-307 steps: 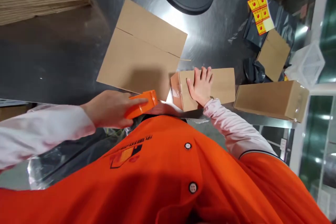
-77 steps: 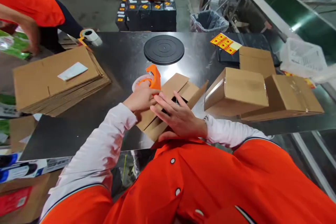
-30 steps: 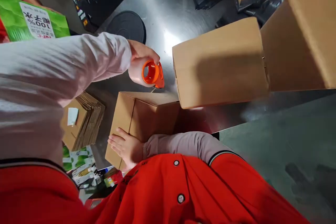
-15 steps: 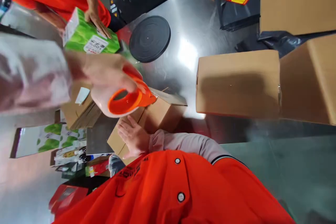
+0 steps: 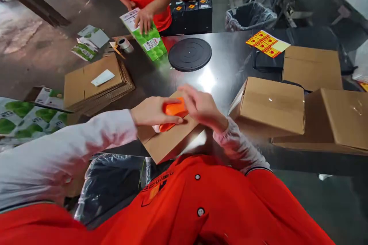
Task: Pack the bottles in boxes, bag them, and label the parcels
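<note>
A tape dispenser [image 5: 174, 110] with an orange body is in my left hand [image 5: 151, 111], the fingers wrapped round it. It sits on top of a brown cardboard box [image 5: 168, 141] at the table's near edge, in front of my body. Just right of the dispenser, my right hand [image 5: 202, 107] reaches over the box. Its fingers are stretched out, slightly blurred and close to the dispenser's end; whether they touch it I cannot tell. My hands and the dispenser cover part of the box top.
Across the metal table [image 5: 221, 51], a co-worker's hand [image 5: 145, 19] rests on a green carton [image 5: 153, 44]. A black turntable [image 5: 189, 54] lies beyond my box. Flattened cardboard [image 5: 92, 76] is stacked at left. Closed boxes [image 5: 273, 103] stand at right, near red-yellow labels [image 5: 266, 42].
My left hand has brought the tape dispenser down onto the box. My right hand has moved from the box's near left side to beside the dispenser. The view has turned and levelled.
</note>
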A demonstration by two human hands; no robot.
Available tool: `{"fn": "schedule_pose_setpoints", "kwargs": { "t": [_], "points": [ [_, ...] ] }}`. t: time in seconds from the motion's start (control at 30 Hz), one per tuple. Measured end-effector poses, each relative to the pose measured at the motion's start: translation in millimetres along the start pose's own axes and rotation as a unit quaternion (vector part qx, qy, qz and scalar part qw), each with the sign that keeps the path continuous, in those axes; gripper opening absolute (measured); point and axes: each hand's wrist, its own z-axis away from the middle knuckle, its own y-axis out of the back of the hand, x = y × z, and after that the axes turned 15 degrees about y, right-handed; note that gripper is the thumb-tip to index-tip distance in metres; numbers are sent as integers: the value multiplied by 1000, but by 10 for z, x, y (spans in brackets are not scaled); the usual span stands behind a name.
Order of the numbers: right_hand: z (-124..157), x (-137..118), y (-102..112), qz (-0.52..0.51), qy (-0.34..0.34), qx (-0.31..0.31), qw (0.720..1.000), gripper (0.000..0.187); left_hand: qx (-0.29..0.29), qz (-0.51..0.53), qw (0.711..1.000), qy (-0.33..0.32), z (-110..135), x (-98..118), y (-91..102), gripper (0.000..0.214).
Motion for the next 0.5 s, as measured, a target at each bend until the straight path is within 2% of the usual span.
{"fn": "schedule_pose_setpoints", "kwargs": {
  "t": [0.07, 0.1, 0.17, 0.27, 0.37, 0.43, 0.5],
  "points": [
    [-241, 264, -13, 70, -127, 33, 989, 45, 18, -25, 1000, -8, -13, -29, -68, 87],
    [-356, 383, -71, 88, -182, 23, 979, 47, 27, -27, 999, -18, -29, -38, -90, 84],
    [-515, 562, -225, 76, -248, -40, 965, 58, 35, -22, 998, -46, -69, -44, -105, 78],
    [-539, 660, -389, 61, -267, -116, 955, 75, 35, -15, 996, -77, -105, -55, -77, 71],
    [-471, 633, -412, 142, -251, -122, 950, 82, 14, -8, 998, -65, -16, -192, -59, 63],
    [-455, 623, -409, 181, -248, -125, 944, 84, -12, -4, 1000, -27, 175, -420, -91, 63],
    [-457, 645, -420, 198, -250, -135, 938, 85, -47, -3, 999, 13, 484, -757, -173, 67]
  ]
}}
